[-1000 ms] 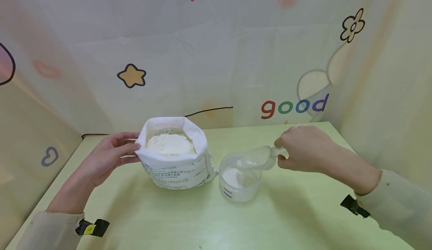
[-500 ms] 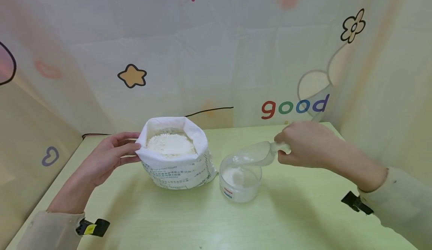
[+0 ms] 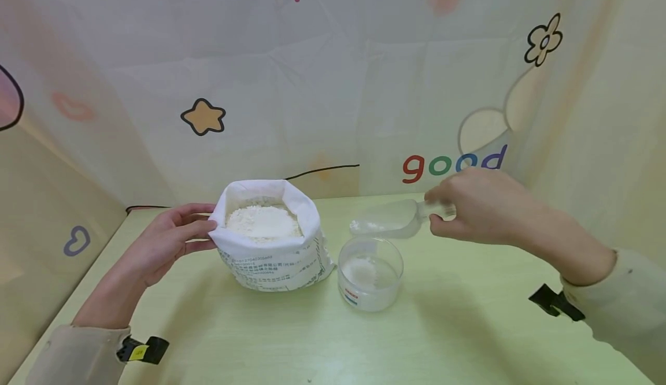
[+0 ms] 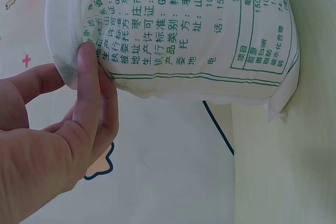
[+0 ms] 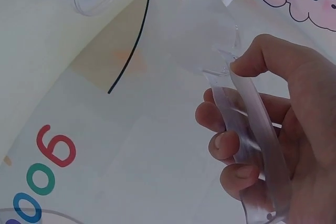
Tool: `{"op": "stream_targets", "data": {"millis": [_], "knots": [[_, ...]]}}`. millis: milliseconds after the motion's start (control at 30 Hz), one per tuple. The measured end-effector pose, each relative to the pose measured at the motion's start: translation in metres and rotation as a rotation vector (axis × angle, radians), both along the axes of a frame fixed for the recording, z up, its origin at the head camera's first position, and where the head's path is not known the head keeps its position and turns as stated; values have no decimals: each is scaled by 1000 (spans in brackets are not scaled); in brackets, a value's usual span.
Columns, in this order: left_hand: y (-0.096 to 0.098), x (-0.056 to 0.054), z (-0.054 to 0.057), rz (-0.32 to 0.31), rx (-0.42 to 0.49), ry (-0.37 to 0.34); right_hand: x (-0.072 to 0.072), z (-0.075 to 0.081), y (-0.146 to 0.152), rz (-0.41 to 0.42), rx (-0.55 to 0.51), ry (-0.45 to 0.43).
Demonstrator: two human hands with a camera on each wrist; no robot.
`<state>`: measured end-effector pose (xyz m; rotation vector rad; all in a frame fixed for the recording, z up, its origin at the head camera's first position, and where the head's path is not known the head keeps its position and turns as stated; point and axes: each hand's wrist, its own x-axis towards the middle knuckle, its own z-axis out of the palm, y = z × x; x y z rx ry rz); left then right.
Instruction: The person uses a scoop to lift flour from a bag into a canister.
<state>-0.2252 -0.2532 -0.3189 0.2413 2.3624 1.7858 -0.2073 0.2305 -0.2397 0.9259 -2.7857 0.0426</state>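
Observation:
My left hand (image 3: pixel 166 240) pinches the folded rim of a white bag of flour (image 3: pixel 273 269) at its left side. In the left wrist view, the thumb and fingers hold that cuff, and green print covers the bag (image 4: pixel 194 30). Loose white flour (image 3: pixel 262 223) fills the bag's mouth. My right hand (image 3: pixel 481 206) grips the handle of a clear plastic scoop (image 3: pixel 387 218), raised just above and behind a round clear tub (image 3: pixel 370 301). A little white powder clings at the scoop's tip. Some white powder lies in the tub. In the right wrist view, fingers curl around the scoop's handle (image 5: pixel 257 119).
The bag and the tub stand side by side on a pale green table (image 3: pixel 291 339). Behind them hangs a light curtain (image 3: pixel 322 84) with printed shapes and coloured letters. Both wrists wear black straps (image 3: pixel 143 350).
The scoop was over the tub's mouth, its tip inside. My right hand has lifted it up and back, out of the tub. The left hand and the bag have stayed put.

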Motion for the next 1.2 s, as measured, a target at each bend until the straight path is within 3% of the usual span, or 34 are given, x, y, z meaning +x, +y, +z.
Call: {"op": "stream_targets", "data": {"millis": [700, 1033, 1200], "knots": [[-1, -2, -2, -3, -3, 0, -2, 20, -11, 15, -91, 12], [-1, -2, -2, -2, -3, -2, -4, 32, -24, 68, -90, 52], [-1, -2, -2, -2, -9, -2, -3, 38, -32, 44, -68, 35]]}}
